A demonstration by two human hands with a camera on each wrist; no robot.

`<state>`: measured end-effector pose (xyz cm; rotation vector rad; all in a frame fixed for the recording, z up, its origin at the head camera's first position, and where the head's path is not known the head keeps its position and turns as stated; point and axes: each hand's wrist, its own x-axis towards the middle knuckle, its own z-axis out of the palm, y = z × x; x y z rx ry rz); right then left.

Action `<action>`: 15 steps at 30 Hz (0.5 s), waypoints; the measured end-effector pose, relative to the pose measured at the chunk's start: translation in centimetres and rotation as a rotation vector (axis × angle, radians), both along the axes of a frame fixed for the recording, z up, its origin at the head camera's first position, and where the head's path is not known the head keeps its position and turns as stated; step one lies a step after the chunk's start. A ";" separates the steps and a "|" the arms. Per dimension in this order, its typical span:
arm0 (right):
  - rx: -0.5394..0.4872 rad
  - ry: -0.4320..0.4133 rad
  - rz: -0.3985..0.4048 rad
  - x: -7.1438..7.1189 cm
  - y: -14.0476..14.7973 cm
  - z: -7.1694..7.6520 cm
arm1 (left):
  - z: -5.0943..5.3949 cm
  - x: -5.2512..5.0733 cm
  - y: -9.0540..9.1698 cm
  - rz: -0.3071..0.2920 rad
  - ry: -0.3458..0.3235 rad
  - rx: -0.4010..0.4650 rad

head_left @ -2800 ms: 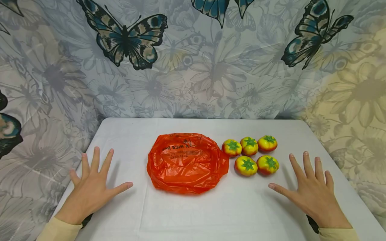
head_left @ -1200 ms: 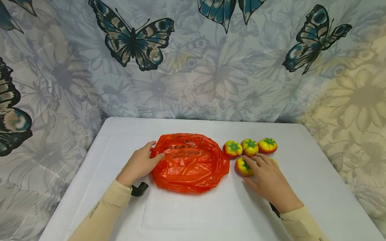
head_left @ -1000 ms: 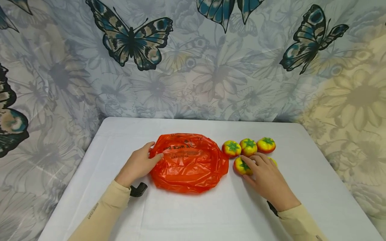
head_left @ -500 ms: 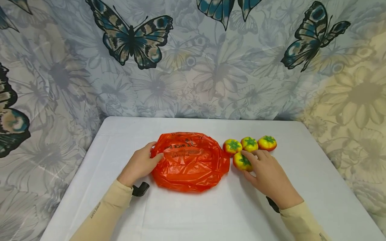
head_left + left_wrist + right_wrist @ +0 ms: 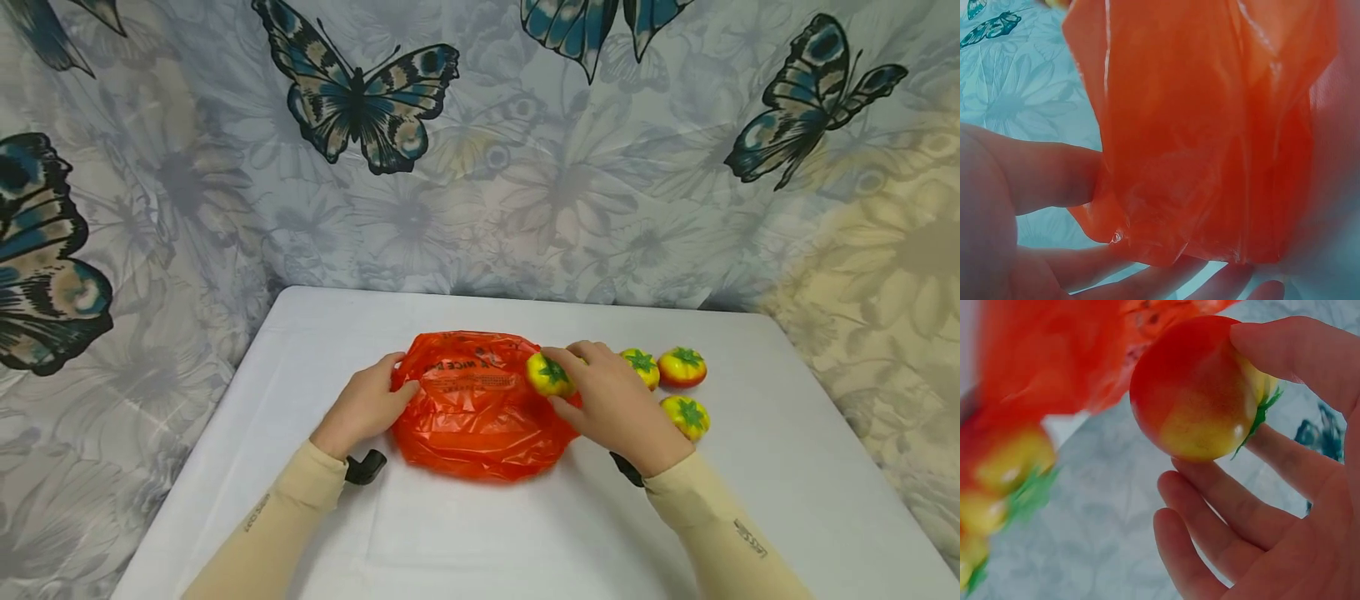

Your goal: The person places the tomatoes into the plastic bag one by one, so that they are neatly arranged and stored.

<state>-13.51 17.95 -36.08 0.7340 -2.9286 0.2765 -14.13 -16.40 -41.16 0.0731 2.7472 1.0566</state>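
Note:
A red plastic bag (image 5: 480, 421) with dark printing lies at the middle of the table. My left hand (image 5: 365, 406) holds the bag's left edge, thumb on top and fingers underneath, as the left wrist view shows along the bag's film (image 5: 1166, 137). Above the bag's right side, my right hand (image 5: 611, 404) pinches a red-and-yellow tomato (image 5: 548, 377) with a green star-shaped top. In the right wrist view the thumb and fingers grip this tomato (image 5: 1194, 394) from its sides, and it is off the table.
To the right of the bag stay other tomatoes: one behind (image 5: 640, 367), one at the far right (image 5: 682, 367) and one nearer me (image 5: 686, 417). The right hand may hide another. A white-covered table (image 5: 465, 533) meets butterfly-patterned cloth (image 5: 525, 192) at its back edge.
My right hand has taken hold of the front left tomato, lifted it and carried it left over the bag. Earlier my left hand came in from the side to the bag's left edge.

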 end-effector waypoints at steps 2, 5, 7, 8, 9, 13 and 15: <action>0.006 -0.007 0.028 -0.7 -1.3 0.0 | 0.0 0.0 0.1 0.007 0.001 0.000; 0.010 -0.010 0.081 -1.8 -3.2 -0.3 | 0.1 -0.1 0.2 0.015 -0.002 0.003; 0.014 -0.019 0.113 -2.5 -4.4 -0.7 | 0.1 -0.1 0.2 0.018 -0.002 0.009; 0.016 -0.025 0.130 -2.8 -5.0 -0.8 | 0.1 -0.1 0.3 0.020 -0.001 0.012; 0.022 -0.031 0.142 -3.2 -5.6 -1.0 | 0.1 -0.1 0.3 0.021 0.000 0.014; 0.043 -0.066 0.177 -4.5 -8.0 -1.5 | 0.0 -0.1 0.4 0.022 0.015 0.018; 0.046 -0.078 0.188 -4.9 -9.0 -1.7 | 0.0 -0.1 0.4 0.022 0.018 0.021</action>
